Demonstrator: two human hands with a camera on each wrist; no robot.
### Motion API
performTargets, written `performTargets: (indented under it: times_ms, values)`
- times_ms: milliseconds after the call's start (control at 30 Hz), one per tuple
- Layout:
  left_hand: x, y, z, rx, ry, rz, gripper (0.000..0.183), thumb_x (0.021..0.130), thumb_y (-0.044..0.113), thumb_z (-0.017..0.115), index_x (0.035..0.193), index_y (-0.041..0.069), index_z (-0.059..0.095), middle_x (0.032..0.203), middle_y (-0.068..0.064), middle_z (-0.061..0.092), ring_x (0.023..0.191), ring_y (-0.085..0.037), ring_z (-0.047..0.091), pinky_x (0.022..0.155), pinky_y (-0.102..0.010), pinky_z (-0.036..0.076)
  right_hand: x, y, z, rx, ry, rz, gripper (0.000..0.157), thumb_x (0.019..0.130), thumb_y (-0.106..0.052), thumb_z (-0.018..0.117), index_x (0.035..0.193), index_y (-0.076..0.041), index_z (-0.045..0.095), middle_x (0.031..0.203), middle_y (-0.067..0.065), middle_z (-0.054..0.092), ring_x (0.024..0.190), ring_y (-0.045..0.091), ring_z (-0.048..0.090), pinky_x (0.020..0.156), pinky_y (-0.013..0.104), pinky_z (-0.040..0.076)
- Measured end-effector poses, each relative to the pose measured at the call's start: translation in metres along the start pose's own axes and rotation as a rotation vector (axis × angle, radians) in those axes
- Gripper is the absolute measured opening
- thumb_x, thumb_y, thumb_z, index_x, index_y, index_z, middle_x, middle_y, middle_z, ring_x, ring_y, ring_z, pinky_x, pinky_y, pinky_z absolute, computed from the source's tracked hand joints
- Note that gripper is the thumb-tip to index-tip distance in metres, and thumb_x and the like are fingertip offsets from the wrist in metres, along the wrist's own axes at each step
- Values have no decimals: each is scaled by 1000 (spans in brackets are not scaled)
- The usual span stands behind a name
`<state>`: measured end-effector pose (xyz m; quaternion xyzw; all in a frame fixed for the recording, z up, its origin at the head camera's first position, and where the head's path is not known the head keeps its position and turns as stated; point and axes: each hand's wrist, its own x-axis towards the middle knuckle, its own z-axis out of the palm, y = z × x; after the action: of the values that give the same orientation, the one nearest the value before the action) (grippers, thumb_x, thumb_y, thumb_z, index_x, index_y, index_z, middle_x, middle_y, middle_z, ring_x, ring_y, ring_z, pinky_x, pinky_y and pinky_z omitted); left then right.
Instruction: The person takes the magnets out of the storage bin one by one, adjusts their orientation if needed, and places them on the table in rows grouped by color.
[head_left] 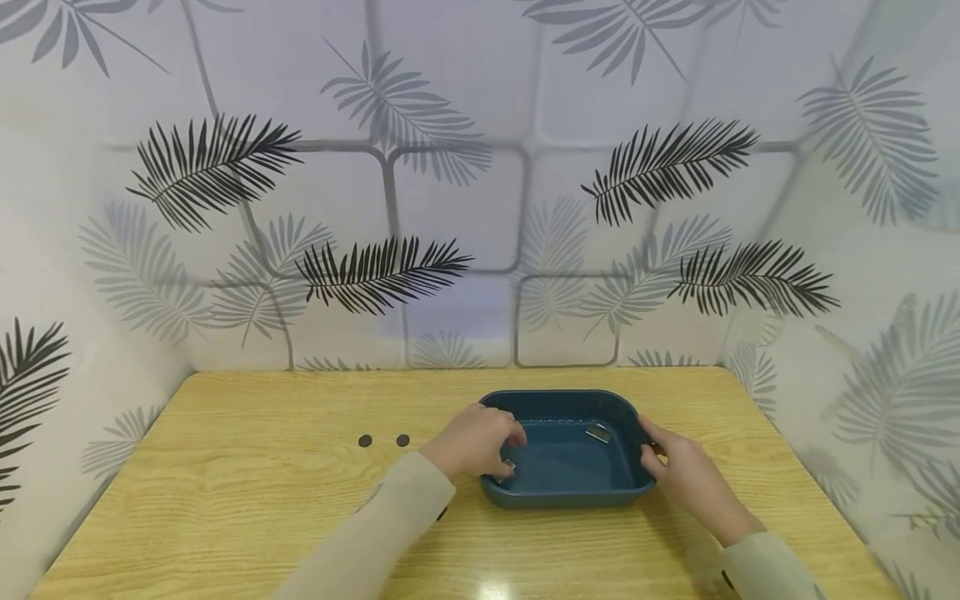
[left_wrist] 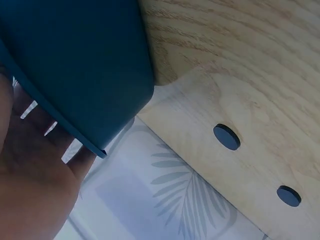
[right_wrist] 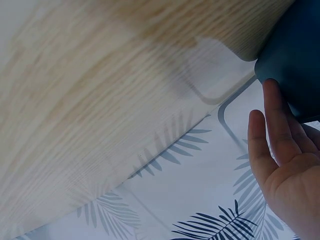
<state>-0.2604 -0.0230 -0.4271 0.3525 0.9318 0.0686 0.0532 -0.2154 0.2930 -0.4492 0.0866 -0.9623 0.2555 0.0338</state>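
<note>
A dark blue rectangular basin (head_left: pixel 570 502) stands on the wooden table. My left hand (head_left: pixel 474 435) reaches over its left rim, with bent fingers inside and a gap between thumb and forefinger. By that thumb lies a small shiny flat piece (head_left: pixel 507 468), partly hidden. A second such piece (head_left: pixel 597 432) rests on the basin floor toward the right. In the left wrist view, the fingers of the left hand (left_wrist: pixel 35 150) pass behind the rim. At the right end, my right hand (head_left: pixel 686 473) holds the wall, thumb at the rim; fingers (right_wrist: pixel 274 112) lie against the outside.
Two small dark discs (head_left: pixel 365 441) (head_left: pixel 403 440) lie on the table (head_left: pixel 255 500) left of the basin. A pale wall covering with leaf patterns (head_left: pixel 450 317) surrounds the table at the back and sides.
</note>
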Motion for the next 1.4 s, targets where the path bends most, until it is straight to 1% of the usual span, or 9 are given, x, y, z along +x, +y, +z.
performTargets:
  times_ms: [200,433,600,700,800,1000,1200,1300,1400]
  values:
    - [2,3,0,25,-34,9,32,88,27,83,119,25,76,110,11,76,102,-6,70,106,-41,49,0,0,0,-2,5,-11,52,100,-6,56,149,8,48,128,31,68,87,19,67,54,22,42]
    - [4,8,-2,43,-83,-19,24,93,21,78,117,25,77,106,11,77,99,-8,70,101,-36,52,1,0,0,2,7,-7,52,100,-7,56,149,8,48,130,31,67,91,21,68,54,21,42]
    - [6,11,-3,8,-111,-32,22,93,15,76,114,22,77,105,7,76,95,-10,70,87,-27,58,1,1,1,-5,10,-13,52,99,-7,57,149,8,48,128,30,69,92,21,69,55,22,41]
    - [9,11,0,-36,-122,-35,22,94,11,75,114,20,76,105,5,75,94,-10,69,81,-25,57,0,1,1,4,3,-5,52,100,-7,56,149,8,47,128,30,68,89,19,67,54,22,41]
    - [14,12,3,-66,-109,-26,21,95,11,72,114,19,76,105,4,75,95,-10,69,81,-25,57,0,2,1,14,-5,-3,53,100,-7,56,150,8,47,129,31,68,86,18,64,53,22,41]
    - [27,15,14,-111,-40,-1,20,98,14,69,116,17,77,106,3,76,95,-10,70,82,-24,58,0,2,2,17,-13,3,53,100,-7,57,150,7,46,130,31,67,87,18,64,55,22,41]
    - [30,16,16,-116,-3,-4,20,98,16,70,117,20,77,110,4,75,99,-10,71,83,-23,58,0,1,2,17,-3,5,53,100,-7,56,150,7,47,131,31,66,87,19,63,55,22,41]
    - [29,16,14,-81,17,-6,22,98,19,71,119,20,76,112,4,74,101,-11,70,85,-25,58,0,1,2,13,3,1,53,100,-6,56,149,8,47,130,31,67,86,19,64,55,21,41]
    - [28,17,12,-8,48,-24,24,95,28,75,118,21,77,112,4,74,100,-14,69,88,-31,56,0,2,1,9,5,0,52,100,-6,57,149,8,47,129,31,67,88,20,65,55,21,42]
